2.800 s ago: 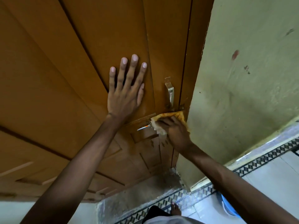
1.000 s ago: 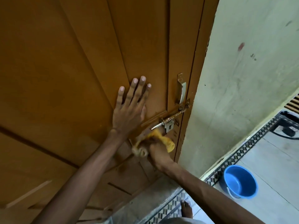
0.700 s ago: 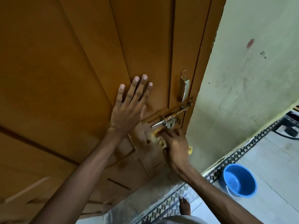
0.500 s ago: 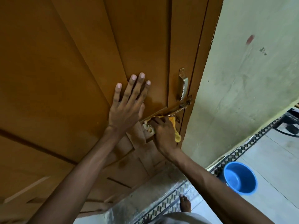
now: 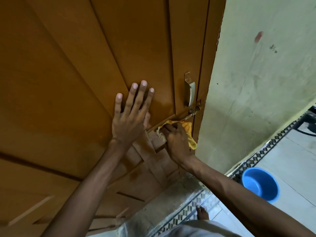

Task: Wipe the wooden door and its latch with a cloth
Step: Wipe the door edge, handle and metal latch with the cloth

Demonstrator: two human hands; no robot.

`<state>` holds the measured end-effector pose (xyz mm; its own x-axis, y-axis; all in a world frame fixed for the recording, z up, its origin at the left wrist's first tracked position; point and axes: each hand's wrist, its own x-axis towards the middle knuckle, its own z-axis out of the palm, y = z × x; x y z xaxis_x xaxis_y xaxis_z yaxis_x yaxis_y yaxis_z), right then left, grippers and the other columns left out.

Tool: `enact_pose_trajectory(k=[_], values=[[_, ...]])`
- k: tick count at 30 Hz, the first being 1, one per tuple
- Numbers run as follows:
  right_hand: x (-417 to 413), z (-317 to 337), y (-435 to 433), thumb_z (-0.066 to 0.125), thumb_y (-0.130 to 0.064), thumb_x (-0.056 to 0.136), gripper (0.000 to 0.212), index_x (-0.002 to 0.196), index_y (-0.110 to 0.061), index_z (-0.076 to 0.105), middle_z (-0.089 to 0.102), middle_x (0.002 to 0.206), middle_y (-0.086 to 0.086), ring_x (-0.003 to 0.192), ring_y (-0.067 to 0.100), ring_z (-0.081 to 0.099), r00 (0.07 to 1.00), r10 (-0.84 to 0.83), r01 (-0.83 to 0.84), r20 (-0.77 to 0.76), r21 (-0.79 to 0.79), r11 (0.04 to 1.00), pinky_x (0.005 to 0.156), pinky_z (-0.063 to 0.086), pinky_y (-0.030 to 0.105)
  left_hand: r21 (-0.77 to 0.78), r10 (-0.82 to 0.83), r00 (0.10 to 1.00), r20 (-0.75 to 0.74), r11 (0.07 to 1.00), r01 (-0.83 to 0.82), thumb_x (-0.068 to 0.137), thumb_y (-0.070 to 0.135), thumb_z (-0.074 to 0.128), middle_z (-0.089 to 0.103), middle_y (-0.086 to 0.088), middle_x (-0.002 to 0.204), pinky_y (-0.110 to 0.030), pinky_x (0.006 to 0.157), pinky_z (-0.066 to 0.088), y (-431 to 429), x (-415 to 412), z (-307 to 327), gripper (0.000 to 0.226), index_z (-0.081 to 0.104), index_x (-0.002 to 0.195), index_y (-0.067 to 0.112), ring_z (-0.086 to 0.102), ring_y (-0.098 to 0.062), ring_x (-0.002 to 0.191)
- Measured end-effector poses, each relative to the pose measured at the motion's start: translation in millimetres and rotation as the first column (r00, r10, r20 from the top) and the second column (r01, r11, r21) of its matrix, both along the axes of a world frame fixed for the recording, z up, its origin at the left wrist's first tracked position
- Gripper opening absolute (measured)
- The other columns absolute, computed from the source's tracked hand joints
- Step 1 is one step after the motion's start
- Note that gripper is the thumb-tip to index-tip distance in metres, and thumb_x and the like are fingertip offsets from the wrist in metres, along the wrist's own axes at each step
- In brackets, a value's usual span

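A brown wooden door [image 5: 85, 65] fills the left and centre of the head view. My left hand [image 5: 131, 115] lies flat on it, fingers spread, holding nothing. My right hand [image 5: 176, 141] grips a yellow cloth [image 5: 189, 134] and presses it onto the sliding latch bolt [image 5: 189, 115]. Most of the bolt is hidden under the cloth and hand; only its right end at the door frame shows. A metal pull handle [image 5: 190, 90] is fixed just above the latch.
A pale green wall [image 5: 256, 82] stands right of the door frame. A blue plastic basin [image 5: 260, 184] sits on the tiled floor at the lower right. A concrete threshold [image 5: 164, 202] and my bare foot [image 5: 202, 212] are below.
My right hand with the cloth rose from the panel below the latch onto the bolt itself, covering it. My left hand stayed flat on the door.
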<state>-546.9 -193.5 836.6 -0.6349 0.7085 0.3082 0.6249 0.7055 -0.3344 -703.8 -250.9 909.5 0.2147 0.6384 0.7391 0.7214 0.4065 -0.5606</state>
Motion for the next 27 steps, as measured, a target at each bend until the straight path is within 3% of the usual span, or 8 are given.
enact_pose_trajectory(k=[5,8,12,15,17,22,25,27], values=[[16,9,21,0.068,-0.002,0.067,0.039,0.100,-0.022,0.072,0.073,0.109,-0.003,0.100,0.027,0.057,0.991,0.095,-0.106,-0.093,-0.123,0.987,0.084,0.050,0.038,0.002,-0.005,1.000,0.009,1.000,0.005,0.100,0.033,0.049,0.029,-0.005,0.162,-0.050,0.123,0.006,-1,1,0,0.060,0.035,0.158,0.024,0.029,-0.023,0.148],[19,12,26,0.063,-0.002,0.073,0.034,0.101,-0.017,0.073,0.073,0.108,0.004,0.103,0.031,0.057,0.999,0.037,-0.037,-0.031,-0.018,0.999,0.090,0.048,0.041,-0.001,-0.004,1.000,0.012,1.000,0.004,0.101,0.034,0.049,0.030,-0.006,0.163,-0.050,0.123,0.006,-2,2,1,0.060,0.034,0.158,0.024,0.029,-0.024,0.148],[-2,1,-8,0.042,-0.014,0.085,0.038,0.111,-0.016,0.069,0.071,0.111,0.005,0.103,0.035,0.053,0.994,0.109,-0.109,0.020,0.031,0.994,0.093,0.046,0.043,0.007,-0.008,1.000,0.021,1.000,0.008,0.101,0.032,0.049,0.031,-0.006,0.162,-0.050,0.122,0.006,-1,4,0,0.060,0.034,0.158,0.023,0.028,-0.024,0.149],[10,16,3,0.065,-0.002,0.075,0.029,0.099,-0.016,0.074,0.075,0.104,0.002,0.100,0.029,0.058,0.988,0.128,-0.129,-0.086,-0.009,0.992,0.093,0.044,0.036,0.014,0.000,1.000,0.031,1.000,0.000,0.101,0.032,0.049,0.027,-0.006,0.163,-0.050,0.123,0.005,-1,4,0,0.060,0.033,0.159,0.024,0.020,-0.021,0.151],[23,27,15,0.068,0.002,0.071,0.032,0.097,-0.015,0.073,0.074,0.107,0.003,0.103,0.030,0.057,0.986,0.117,-0.128,-0.116,-0.094,0.987,0.091,0.048,0.037,0.013,0.002,0.999,0.036,1.000,-0.002,0.101,0.033,0.049,0.028,-0.006,0.163,-0.051,0.123,0.006,0,5,-1,0.060,0.033,0.159,0.023,0.021,-0.022,0.151],[11,22,-5,0.053,-0.008,0.080,0.037,0.114,-0.013,0.067,0.068,0.117,0.007,0.112,0.033,0.051,0.996,0.076,-0.078,-0.035,-0.043,0.996,0.095,0.047,0.041,0.011,0.005,0.999,0.048,1.000,-0.005,0.101,0.032,0.049,0.029,-0.007,0.163,-0.051,0.123,0.005,-1,6,-2,0.060,0.034,0.159,0.023,0.021,-0.023,0.151],[2,6,-24,0.072,-0.016,0.068,0.035,0.103,-0.015,0.071,0.072,0.103,0.004,0.100,0.022,0.048,0.976,0.206,-0.211,-0.078,-0.061,0.976,0.088,0.052,0.035,0.005,0.016,0.999,0.046,1.000,-0.017,0.101,0.032,0.048,0.026,-0.007,0.164,-0.051,0.123,0.004,-1,5,-2,0.061,0.032,0.159,0.023,0.011,-0.023,0.154],[3,11,-34,0.048,-0.021,0.072,0.036,0.098,-0.013,0.073,0.073,0.098,0.006,0.095,0.024,0.053,0.945,0.306,-0.315,-0.115,-0.063,0.947,0.088,0.049,0.033,0.009,0.025,0.999,0.041,1.000,-0.025,0.101,0.032,0.048,0.024,-0.007,0.164,-0.051,0.123,0.004,-1,5,-1,0.062,0.031,0.159,0.023,0.003,-0.023,0.155]])
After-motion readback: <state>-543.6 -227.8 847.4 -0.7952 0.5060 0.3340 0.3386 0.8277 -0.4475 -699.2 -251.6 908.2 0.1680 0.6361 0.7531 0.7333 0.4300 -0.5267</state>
